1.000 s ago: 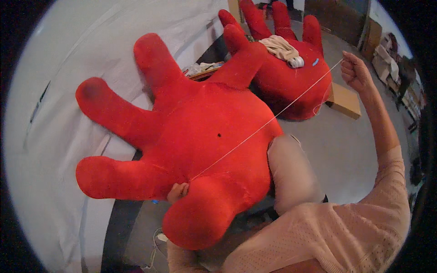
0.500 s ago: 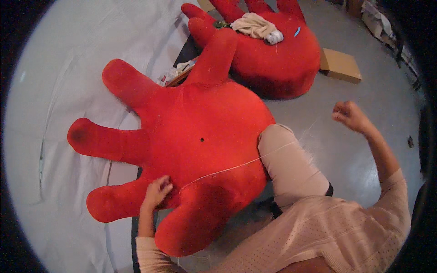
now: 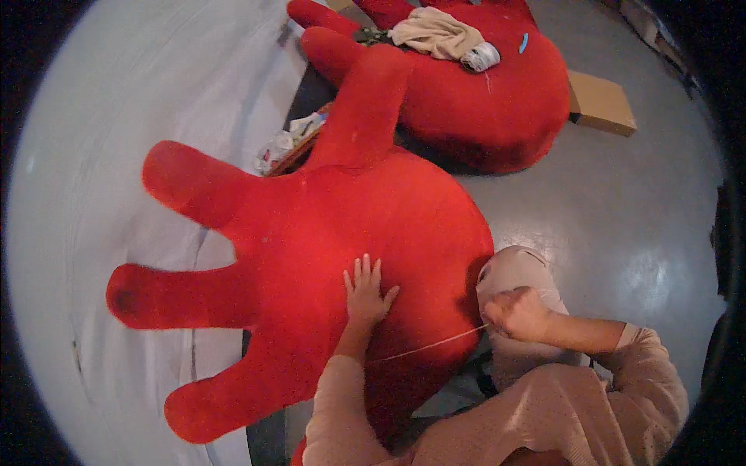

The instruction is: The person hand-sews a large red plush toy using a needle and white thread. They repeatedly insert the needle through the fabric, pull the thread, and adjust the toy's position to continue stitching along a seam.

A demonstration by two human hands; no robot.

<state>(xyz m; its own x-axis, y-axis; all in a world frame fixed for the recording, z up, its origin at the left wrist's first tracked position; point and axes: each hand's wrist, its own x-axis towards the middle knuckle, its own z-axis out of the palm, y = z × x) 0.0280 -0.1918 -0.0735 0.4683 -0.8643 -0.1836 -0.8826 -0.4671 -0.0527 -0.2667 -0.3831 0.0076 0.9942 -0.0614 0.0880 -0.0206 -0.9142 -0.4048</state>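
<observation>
A big red hand-shaped cushion (image 3: 311,225), plump with several thick fingers, lies before me. My left hand (image 3: 369,295) rests on its middle, fingers spread and pressing lightly on the cloth. Close to the cushion's right edge, above my knee, my right hand (image 3: 517,313) is closed on a white thread (image 3: 435,342). The thread runs straight down to the left over the red surface and passes behind my left forearm, which hides its far end. Whether a needle is in my right fingers cannot be made out.
Behind lies a second red stuffed hand (image 3: 497,109), bearing a beige cloth (image 3: 435,35), a white spool-like roll (image 3: 480,57) and a small blue strip (image 3: 524,43). A cardboard box (image 3: 602,102) is on the grey floor. White sheeting (image 3: 85,233) spreads along the left.
My right hand has come down and inward with the thread, from out at the right to beside my knee. My left hand has left the lower finger's base and now lies flat on the middle.
</observation>
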